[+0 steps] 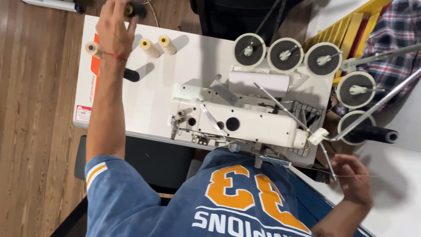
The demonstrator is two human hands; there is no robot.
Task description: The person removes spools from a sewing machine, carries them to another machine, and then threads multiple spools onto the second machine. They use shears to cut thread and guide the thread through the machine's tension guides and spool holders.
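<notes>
My left hand reaches to the far left of the white table and grips a black thread spool with a yellowish core. Just beyond the wrist lie three cream thread cones and a black cone. My right hand hovers at the lower right, fingers pinched on a thin thread that runs sideways past it. A white sewing machine sits between the two hands, close to my chest.
Round thread stand discs curve behind and to the right of the machine; one carries a black cone. Metal rods cross above them. Plaid cloth and a yellow rack lie at the upper right. Wooden floor is on the left.
</notes>
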